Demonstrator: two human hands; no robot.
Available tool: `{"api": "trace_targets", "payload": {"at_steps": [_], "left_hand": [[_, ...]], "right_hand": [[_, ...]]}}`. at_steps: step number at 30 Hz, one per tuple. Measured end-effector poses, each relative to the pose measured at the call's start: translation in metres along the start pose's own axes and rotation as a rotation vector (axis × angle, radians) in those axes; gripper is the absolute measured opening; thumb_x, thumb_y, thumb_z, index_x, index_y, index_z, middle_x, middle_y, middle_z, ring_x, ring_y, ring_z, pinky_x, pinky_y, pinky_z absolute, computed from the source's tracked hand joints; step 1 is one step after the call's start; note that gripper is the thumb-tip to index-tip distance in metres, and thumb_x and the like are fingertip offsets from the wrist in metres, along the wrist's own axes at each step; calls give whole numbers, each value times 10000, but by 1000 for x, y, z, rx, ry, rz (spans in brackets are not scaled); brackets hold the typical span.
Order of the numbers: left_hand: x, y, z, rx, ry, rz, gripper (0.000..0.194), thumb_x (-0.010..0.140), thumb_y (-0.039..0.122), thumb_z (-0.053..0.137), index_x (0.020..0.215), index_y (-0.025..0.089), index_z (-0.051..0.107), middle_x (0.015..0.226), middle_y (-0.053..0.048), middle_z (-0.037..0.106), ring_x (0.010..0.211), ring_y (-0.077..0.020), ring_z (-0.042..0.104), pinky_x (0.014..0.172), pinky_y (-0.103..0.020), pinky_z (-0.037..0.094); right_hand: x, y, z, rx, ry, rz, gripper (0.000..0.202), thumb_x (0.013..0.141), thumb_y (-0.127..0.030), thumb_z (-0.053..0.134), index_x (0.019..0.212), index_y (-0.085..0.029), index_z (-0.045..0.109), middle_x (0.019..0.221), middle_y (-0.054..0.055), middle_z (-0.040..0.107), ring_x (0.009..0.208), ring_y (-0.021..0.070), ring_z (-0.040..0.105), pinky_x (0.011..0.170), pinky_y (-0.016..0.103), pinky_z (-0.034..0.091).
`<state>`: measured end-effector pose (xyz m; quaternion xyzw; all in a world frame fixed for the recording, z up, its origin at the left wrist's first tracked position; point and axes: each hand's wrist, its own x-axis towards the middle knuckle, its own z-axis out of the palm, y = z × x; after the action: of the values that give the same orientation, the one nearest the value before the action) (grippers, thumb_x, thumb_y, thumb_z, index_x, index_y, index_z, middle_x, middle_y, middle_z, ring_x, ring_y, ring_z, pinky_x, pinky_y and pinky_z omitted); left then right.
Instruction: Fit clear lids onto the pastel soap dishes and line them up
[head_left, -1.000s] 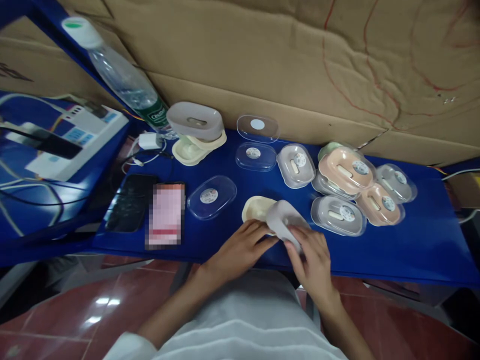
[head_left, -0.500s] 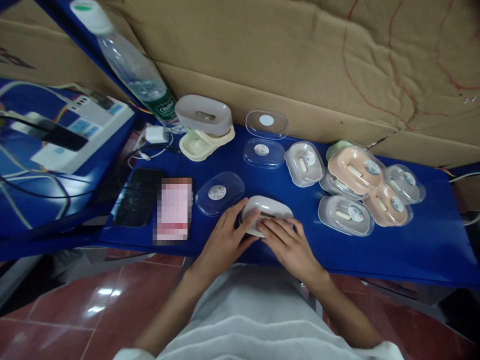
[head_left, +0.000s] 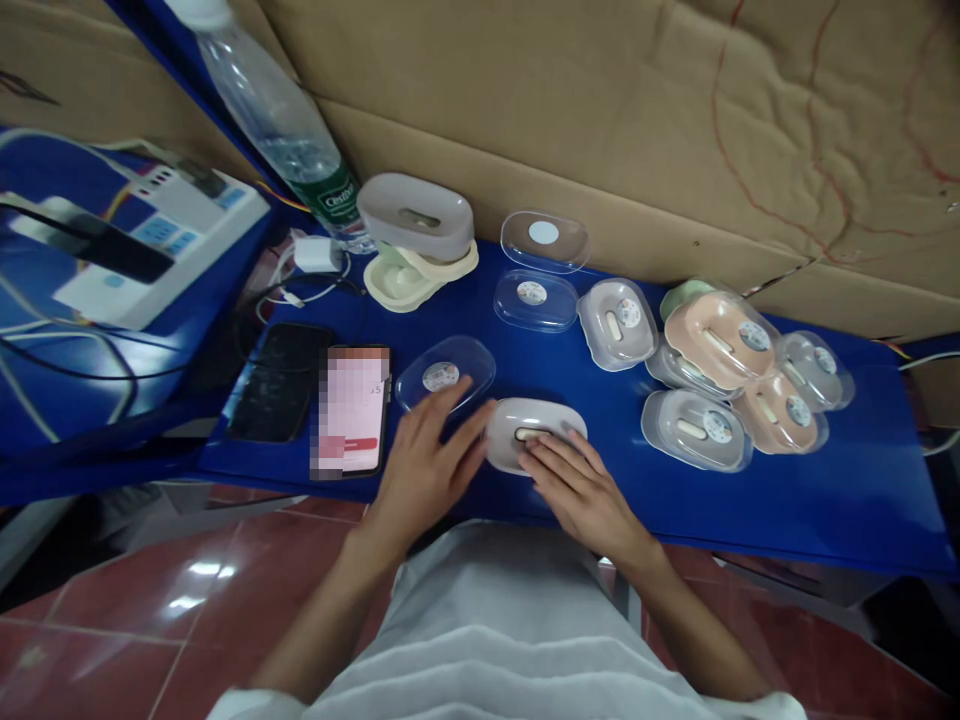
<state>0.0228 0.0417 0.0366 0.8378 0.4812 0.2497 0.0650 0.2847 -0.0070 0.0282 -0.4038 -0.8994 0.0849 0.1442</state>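
On the blue tabletop before me lies a grey oval soap box [head_left: 504,432] with a pale bar in its top slot. My right hand [head_left: 577,485] holds it at the near right, fingers laid across its top and partly covering the slot. My left hand [head_left: 424,455] is open, its fingers spread, just left of the box. Its fingertips reach the near edge of a clear oval lid [head_left: 457,360] with a round label; whether they touch it I cannot tell. Two more clear lids [head_left: 536,300] lie farther back.
Several lidded boxes [head_left: 697,430], grey and peach, are grouped at the right. At the back left, a grey shell [head_left: 416,215] rests on cream trays [head_left: 397,285] beside a water bottle [head_left: 300,150]. Two phones [head_left: 352,410], a charger [head_left: 316,253] and a power strip [head_left: 157,260] are left.
My left hand has come off the soap box and moved left toward the clear lid, fingers spreading. My right hand stays on the box, and more of its slot with the pale bar shows.
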Motion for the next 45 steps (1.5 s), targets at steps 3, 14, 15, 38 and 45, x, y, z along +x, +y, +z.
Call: {"api": "trace_targets", "payload": {"at_steps": [3,14,15,38,45], "left_hand": [[16,-11,-2,91,-38,-192,541,1016,274,657,1543,215,553,1707,-226,367,1578,-460,360,1177,-669,435],[26,12,-5,-337,-165,228,439,1084,247,576,1521,265,542,1560,-103,594,1518,-250,502,1287,-525,398],[25,14,-2,-315,-184,280,441,1074,238,593,1513,267,554,1585,-110,568,1556,-273,450,1300,-564,364],[12,12,19,-395,-297,91,742,945,318,789,1601,415,457,1691,-127,335,1544,-370,430,1211,-572,478],[4,17,24,-463,-251,-26,1044,968,430,752,1724,354,35,1803,-189,34,1651,-397,206,1239,-591,429]], "right_hand": [[-2,1,0,17,49,78,525,1073,-234,579,1589,-239,479,1596,79,574,1569,250,417,1341,562,253],[-6,17,1,212,218,352,1016,1005,-405,705,1732,-326,0,1808,156,43,1657,375,168,1261,641,375],[-7,20,0,212,209,332,974,1009,-392,701,1731,-354,48,1806,135,98,1652,364,201,1261,630,383],[-11,28,-9,242,115,246,848,1016,-281,694,1707,-397,217,1798,93,173,1621,317,311,1244,532,461],[-40,33,-69,7,357,326,778,961,-320,768,1644,-402,406,1712,91,400,1522,358,484,1194,580,513]]}}
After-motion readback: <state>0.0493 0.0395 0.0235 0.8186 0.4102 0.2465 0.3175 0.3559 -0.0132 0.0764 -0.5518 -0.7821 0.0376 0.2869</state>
